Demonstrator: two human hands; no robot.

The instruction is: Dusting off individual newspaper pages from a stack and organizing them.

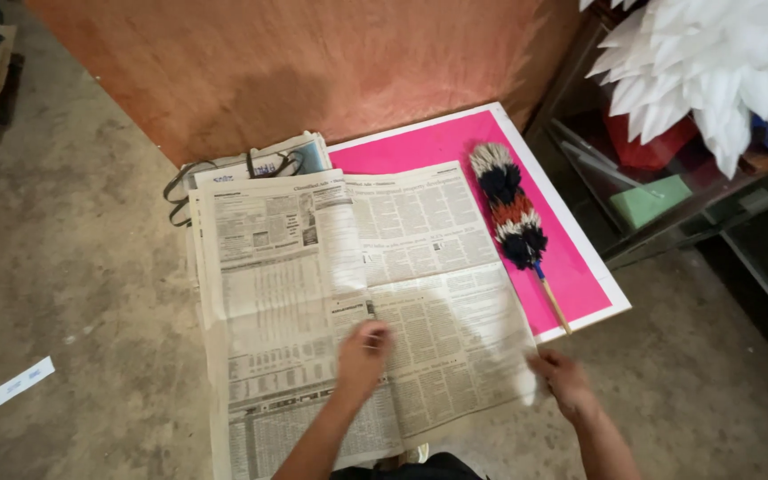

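An opened newspaper (348, 311) lies flat on the concrete floor (73, 267), and its right half covers part of a pink board with a white edge (420, 147). The left hand (362, 356) rests on the middle of the paper, close to the centre fold. Its fingers are bent down against the sheet and kept close together, but motion blur makes it hard to say if they pinch the paper or only press it. The right hand (564, 380) is at the near right corner of the newspaper. Its fingers curl over the paper's edge and seem to hold it; the fingertips are hidden, so the exact grip I cannot tell. Both forearms are cut off by the near border of the view.

On the pink board, just right of the newspaper, lies a feather duster (510, 213) with white, black and orange bands and a wooden handle that points toward the near side. At the far left, a stack of folded newspapers (264, 162) is partly hidden under the open sheet, with a dark cord or strap beside it that is hard to identify. A small white paper strip (23, 380) lies on the floor at the left. At the far right stands a dark shelf (668, 213) holding a green block, and above it a white spiky paper object (713, 62) is cut off by the frame.
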